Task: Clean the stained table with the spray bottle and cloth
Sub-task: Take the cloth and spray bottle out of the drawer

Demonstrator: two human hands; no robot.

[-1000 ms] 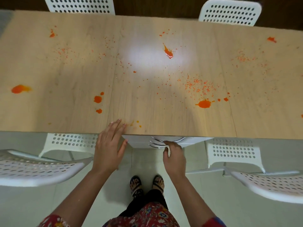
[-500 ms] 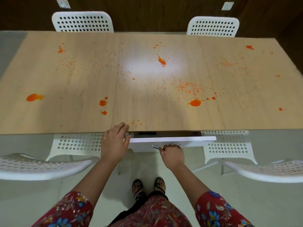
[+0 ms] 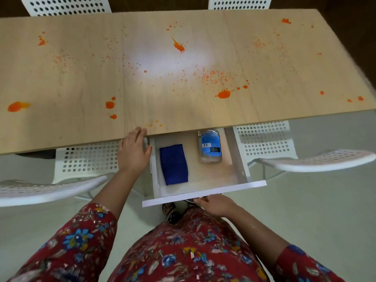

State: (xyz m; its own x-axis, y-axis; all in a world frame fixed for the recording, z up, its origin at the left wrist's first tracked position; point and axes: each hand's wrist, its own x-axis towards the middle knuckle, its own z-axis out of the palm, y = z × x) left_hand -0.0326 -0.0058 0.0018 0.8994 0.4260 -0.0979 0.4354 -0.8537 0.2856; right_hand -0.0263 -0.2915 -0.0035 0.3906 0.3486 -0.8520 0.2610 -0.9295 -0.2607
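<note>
- Just right of the left hand (image 3: 133,152) and directly beyond the right hand (image 3: 215,204): a white drawer (image 3: 203,193), pulled well out from under the table (image 3: 81,78).
- Inside the drawer, nearest the left hand's thumb: a folded blue cloth (image 3: 174,164), flat on the drawer floor, long side running away from the right hand.
- Further right, apart from the cloth and straight ahead of the right hand: the spray bottle (image 3: 210,146), on its side, clear with a blue label, top end tucked under the table edge and out of sight.
- Left hand: released, fingers straight, fingertips laid on the table's near edge, thumb spread toward the drawer's left wall.
- Right hand: grasping the handle (image 3: 188,201) on the drawer front, fingers curled beneath the panel, most of the handle hidden.
- Beyond both hands, all over the tabletop: orange stains (image 3: 223,94), blots and fine speckle, none wiped.
- To either side of the hands, pushed in under the table: white perforated chairs (image 3: 264,143).
- Against half a second ago: then open only a crack, nothing of the contents showing; now drawn far out toward the body, cloth and bottle exposed.
- Right hand carried back with the drawer front, closer to the red floral dress (image 3: 183,251); left hand at the same spot on the table edge.
</note>
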